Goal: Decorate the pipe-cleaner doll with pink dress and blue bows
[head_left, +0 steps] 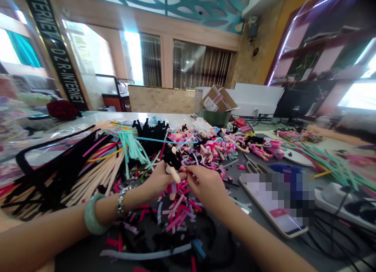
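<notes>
Near the middle of the view, my left hand point(160, 179) is closed on a small doll point(174, 175) with a black top and a pale limb. Close beside it, my right hand point(205, 184) has its thumb and fingers pinched together at the doll's right side; what they hold is too small to make out. Beneath both hands lie cut pink, red and lilac pieces point(179, 211). Finished-looking pink dolls point(219, 148) are heaped just beyond them.
Bundles of beige stems point(98, 172), black stems point(38, 182) and mint stems point(133, 146) lie at left. Scissors point(254, 164), a phone point(273, 205), a power strip point(346, 203) and cables are at right. Behind stands a cardboard box point(219, 99). Another person's arm point(337, 135) reaches in at right.
</notes>
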The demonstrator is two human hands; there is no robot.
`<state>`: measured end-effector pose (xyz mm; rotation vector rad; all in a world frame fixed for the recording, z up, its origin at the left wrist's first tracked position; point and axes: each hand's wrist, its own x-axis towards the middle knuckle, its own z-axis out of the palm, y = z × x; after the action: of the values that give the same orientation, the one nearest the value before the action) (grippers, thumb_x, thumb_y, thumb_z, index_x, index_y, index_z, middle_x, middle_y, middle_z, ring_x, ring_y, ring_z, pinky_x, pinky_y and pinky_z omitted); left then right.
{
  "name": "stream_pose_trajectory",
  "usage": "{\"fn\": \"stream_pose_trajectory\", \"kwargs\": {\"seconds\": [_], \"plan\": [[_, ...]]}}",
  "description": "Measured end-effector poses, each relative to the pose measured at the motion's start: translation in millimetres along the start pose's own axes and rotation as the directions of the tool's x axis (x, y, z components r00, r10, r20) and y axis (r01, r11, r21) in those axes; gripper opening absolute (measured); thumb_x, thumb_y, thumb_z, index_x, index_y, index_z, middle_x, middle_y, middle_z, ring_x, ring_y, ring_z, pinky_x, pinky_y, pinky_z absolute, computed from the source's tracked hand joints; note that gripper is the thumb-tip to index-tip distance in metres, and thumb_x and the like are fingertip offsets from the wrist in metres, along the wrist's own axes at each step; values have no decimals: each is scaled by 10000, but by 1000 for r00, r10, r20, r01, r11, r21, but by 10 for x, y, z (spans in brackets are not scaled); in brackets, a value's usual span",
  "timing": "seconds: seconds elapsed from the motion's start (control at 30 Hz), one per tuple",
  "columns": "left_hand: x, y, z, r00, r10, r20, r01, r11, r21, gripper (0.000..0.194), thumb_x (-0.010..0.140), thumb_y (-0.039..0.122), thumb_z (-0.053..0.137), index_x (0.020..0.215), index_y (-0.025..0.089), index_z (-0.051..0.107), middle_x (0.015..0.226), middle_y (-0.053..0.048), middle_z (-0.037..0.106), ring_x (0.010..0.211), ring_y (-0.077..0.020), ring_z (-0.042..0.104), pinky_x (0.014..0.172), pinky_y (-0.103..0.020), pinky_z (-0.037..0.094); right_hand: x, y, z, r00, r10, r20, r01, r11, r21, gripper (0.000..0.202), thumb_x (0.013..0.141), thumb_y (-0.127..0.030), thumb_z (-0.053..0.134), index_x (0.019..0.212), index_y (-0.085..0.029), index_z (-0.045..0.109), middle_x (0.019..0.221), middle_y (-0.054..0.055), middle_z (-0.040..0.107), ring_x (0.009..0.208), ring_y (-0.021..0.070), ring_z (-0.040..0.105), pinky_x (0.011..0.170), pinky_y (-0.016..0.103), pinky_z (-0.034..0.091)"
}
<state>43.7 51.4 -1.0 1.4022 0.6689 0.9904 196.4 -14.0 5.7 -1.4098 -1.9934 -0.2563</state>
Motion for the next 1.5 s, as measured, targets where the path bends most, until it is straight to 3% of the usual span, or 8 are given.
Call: {"fn": "stream_pose_trajectory", "kwargs": {"seconds": [0.1, 0.33, 0.57, 0.8, 1.03, 1.2, 1.5], "plan": [[13, 33, -3, 1000, -7, -6, 6, 998, -63, 226, 534, 120, 818, 677, 122, 644, 661, -14, 647, 593, -108, 598, 571, -190, 505, 1, -19, -13, 1000, 4, -21, -3, 999, 33, 174, 884, -172, 495, 919, -183, 666, 834, 46, 717, 759, 147, 666, 694, 221, 448], [41, 38, -55, 996, -79, 46, 85, 986, -144, 290, 504, 119, 837, 683, 123, 610, 649, 0, 627, 582, -107, 606, 564, -205, 501, -9, -112, -18, 997, 49, -59, -44, 995, 88, 147, 841, -163, 533, 875, -189, 674, 814, 35, 704, 740, 152, 660, 681, 229, 458], [65, 150, -76, 994, -103, 32, 107, 968, -228, 295, 555, 138, 824, 709, 122, 573, 641, 8, 614, 587, -109, 617, 575, -214, 517, -40, -101, 48, 988, 110, -111, -96, 988, 121, 410, 812, -307, 603, 1181, -131, 574, 889, 54, 691, 659, 155, 644, 612, 250, 471], [88, 122, -117, 994, -100, 32, 105, 970, -220, 329, 538, 133, 835, 728, 118, 567, 672, 13, 608, 597, -102, 614, 571, -213, 513, -45, -64, 92, 978, 68, -197, -47, 993, 108, 379, 817, -311, 618, 1141, -114, 610, 894, 69, 702, 629, 152, 643, 616, 252, 482], [82, 100, -152, 988, -99, 114, 117, 980, -160, 359, 509, 91, 847, 732, 114, 567, 656, 14, 603, 580, -104, 614, 578, -218, 508, -56, -64, 120, 975, 33, -221, -21, 998, 57, 310, 828, -298, 593, 1079, -123, 641, 888, 77, 713, 611, 155, 644, 596, 252, 463], [51, 122, -116, 984, -104, 141, 121, 986, -111, 342, 509, 107, 849, 707, 117, 571, 670, -1, 622, 612, -105, 613, 606, -204, 495, -63, -81, 113, 977, 48, -209, -47, 999, 8, 209, 829, -283, 585, 973, -167, 682, 807, 54, 715, 659, 174, 665, 592, 247, 439], [105, 54, -139, 988, -127, 92, 134, 989, -69, 358, 491, 55, 828, 779, 128, 627, 729, -6, 643, 672, -121, 614, 632, -215, 497, -38, -86, 37, 993, 69, -98, -74, 996, -49, 200, 828, -220, 587, 1000, -182, 683, 868, 62, 732, 730, 199, 687, 579, 255, 413]]}}
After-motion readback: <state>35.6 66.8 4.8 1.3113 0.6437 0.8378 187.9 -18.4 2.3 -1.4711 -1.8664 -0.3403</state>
